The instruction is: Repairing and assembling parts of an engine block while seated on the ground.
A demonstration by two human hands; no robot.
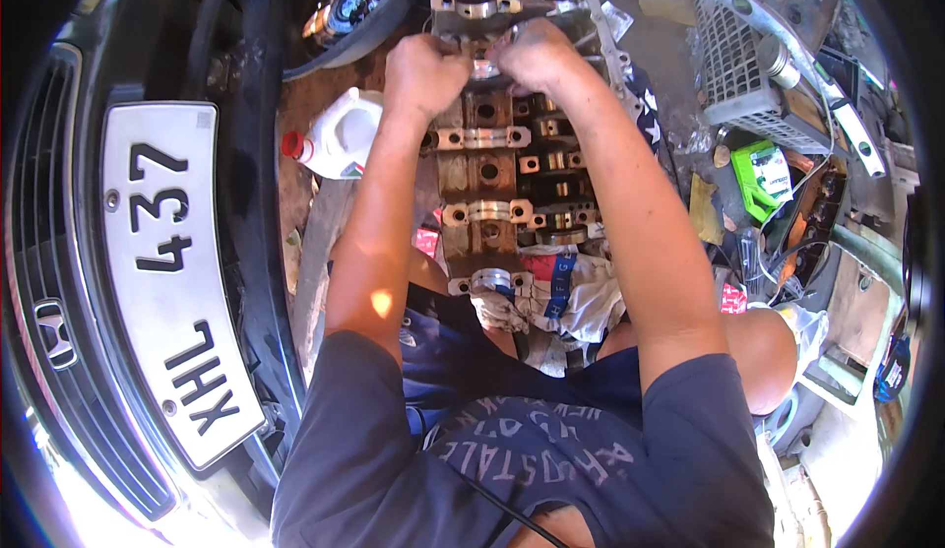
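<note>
A bare engine block (487, 171) lies in front of me with its row of bearing saddles upward. Shiny curved bearing shells sit in several of the saddles, such as the bearing shell (490, 211) nearer to me. Toward the block's far end, my left hand (425, 75) and my right hand (536, 56) meet over one saddle. Both are closed, their fingers at either end of a shiny bearing shell (483, 69) there. The fingertips are partly hidden behind the hands.
A black car front with a white plate (162, 253) stands close on the left. A white jug (346, 134) with a red cap and a dark basin (364, 46) flank the block. To the right are a grey crate (743, 65), a green bottle (763, 179) and cloths (591, 297) nearer me.
</note>
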